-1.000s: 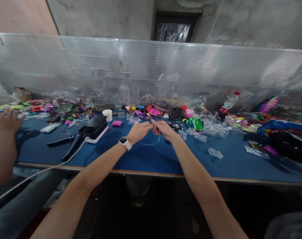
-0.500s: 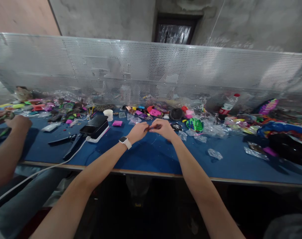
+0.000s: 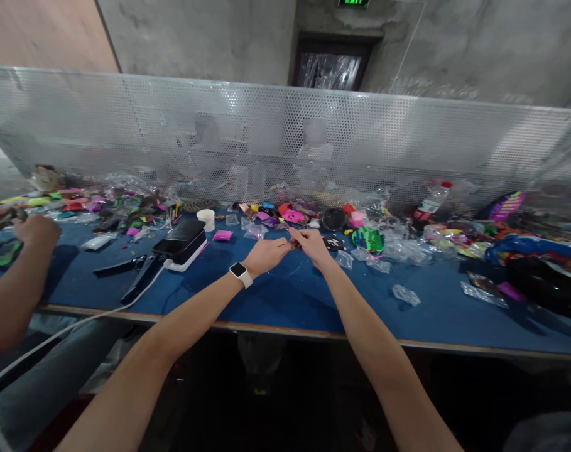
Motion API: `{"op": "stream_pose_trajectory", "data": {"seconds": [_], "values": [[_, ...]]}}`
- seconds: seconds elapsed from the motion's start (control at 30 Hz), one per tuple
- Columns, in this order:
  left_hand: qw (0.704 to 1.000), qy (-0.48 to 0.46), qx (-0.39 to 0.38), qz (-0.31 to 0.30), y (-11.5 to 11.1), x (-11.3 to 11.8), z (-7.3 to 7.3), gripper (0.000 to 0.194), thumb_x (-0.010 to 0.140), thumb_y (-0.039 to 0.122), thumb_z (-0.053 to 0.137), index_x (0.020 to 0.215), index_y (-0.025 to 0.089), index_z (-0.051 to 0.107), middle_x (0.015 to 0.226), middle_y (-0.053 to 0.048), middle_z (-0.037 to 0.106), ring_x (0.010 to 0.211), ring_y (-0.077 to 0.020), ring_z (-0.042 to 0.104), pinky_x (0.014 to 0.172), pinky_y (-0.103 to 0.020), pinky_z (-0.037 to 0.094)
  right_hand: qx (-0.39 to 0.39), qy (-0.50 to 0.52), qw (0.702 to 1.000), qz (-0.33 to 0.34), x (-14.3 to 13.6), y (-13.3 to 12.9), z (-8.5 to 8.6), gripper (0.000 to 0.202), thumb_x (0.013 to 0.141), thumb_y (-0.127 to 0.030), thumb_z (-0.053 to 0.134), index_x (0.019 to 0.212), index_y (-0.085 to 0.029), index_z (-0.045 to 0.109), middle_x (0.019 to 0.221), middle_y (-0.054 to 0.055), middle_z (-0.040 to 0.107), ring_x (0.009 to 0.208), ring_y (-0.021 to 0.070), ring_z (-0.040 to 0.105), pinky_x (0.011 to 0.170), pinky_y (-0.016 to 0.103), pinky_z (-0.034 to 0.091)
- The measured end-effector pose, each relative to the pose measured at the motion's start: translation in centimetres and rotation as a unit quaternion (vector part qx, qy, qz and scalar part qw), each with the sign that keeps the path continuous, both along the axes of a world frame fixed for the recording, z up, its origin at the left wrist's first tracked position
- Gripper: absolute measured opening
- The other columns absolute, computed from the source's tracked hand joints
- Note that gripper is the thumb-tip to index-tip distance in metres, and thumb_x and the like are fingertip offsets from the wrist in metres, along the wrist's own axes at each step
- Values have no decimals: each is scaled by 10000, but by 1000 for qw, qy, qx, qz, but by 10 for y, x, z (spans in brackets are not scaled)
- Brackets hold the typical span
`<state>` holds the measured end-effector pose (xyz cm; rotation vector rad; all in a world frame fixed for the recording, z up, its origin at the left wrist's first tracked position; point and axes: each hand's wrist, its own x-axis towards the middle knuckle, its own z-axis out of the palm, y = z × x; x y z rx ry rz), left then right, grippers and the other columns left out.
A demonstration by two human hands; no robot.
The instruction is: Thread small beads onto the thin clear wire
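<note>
My left hand (image 3: 267, 254) and my right hand (image 3: 311, 245) meet above the blue table (image 3: 285, 301), fingertips pinched close together. Between them is something small and dark, mostly covered by the fingers, whose kind I cannot make out. A watch with a pale strap (image 3: 240, 273) is on my left wrist. Behind my hands lie a clear plastic wrapper (image 3: 255, 231) and a bright pink packet (image 3: 222, 235). To the right of my right hand are a black piece with white markings (image 3: 333, 242) and a green and blue mottled piece (image 3: 367, 239).
A perforated metal screen (image 3: 266, 138) runs behind the cluttered table. At left stand a black box (image 3: 184, 238) with a white cable and a white cup (image 3: 206, 219). A co-worker's hands (image 3: 38, 232) handle a green piece. A bottle (image 3: 431, 202) and a black bag (image 3: 549, 285) are at right.
My left hand has shifted slightly right, its fingers straighter. My right hand stays nearly in place, thumb and fingers still pinched beside it. The view has tilted up a little.
</note>
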<state>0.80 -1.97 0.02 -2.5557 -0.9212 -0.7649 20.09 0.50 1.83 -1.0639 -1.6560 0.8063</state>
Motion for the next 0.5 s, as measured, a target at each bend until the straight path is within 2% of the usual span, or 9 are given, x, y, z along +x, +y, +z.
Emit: {"op": "stream_pose_trajectory", "data": {"seconds": [0.13, 0.27, 0.4, 0.5], "values": [[1000, -24, 6, 4, -1, -1, 1, 370, 1141, 262, 375, 1050, 200, 729, 967, -67, 720, 787, -160, 671, 599, -279, 418, -7, -11, 1000, 8, 1, 2, -4, 704, 854, -841, 629, 561, -201, 637, 522, 28, 610, 478, 137, 537, 510, 284, 408], [999, -40, 13, 15, 0, -1, 0, 369, 1138, 277, 389, 1031, 195, 732, 943, -75, 717, 755, -155, 668, 640, -278, 453, 13, -69, 998, -1, 2, 1, -5, 715, 894, -821, 588, 525, -209, 599, 494, 19, 593, 476, 149, 553, 527, 289, 423], [998, -47, 32, 32, 0, 1, -3, 346, 1134, 270, 400, 1106, 196, 737, 961, -76, 735, 757, -162, 680, 694, -294, 491, 1, -105, 994, -20, 2, 1, -6, 691, 850, -818, 642, 517, -214, 589, 450, 4, 554, 448, 154, 523, 496, 294, 402], [997, -59, 28, 41, 1, 2, -5, 366, 1142, 300, 388, 1129, 193, 737, 987, -84, 746, 787, -171, 694, 692, -296, 492, 87, -61, 993, -47, 0, 0, -3, 532, 833, -717, 741, 680, -208, 703, 640, 35, 696, 566, 183, 615, 543, 309, 464]]}}
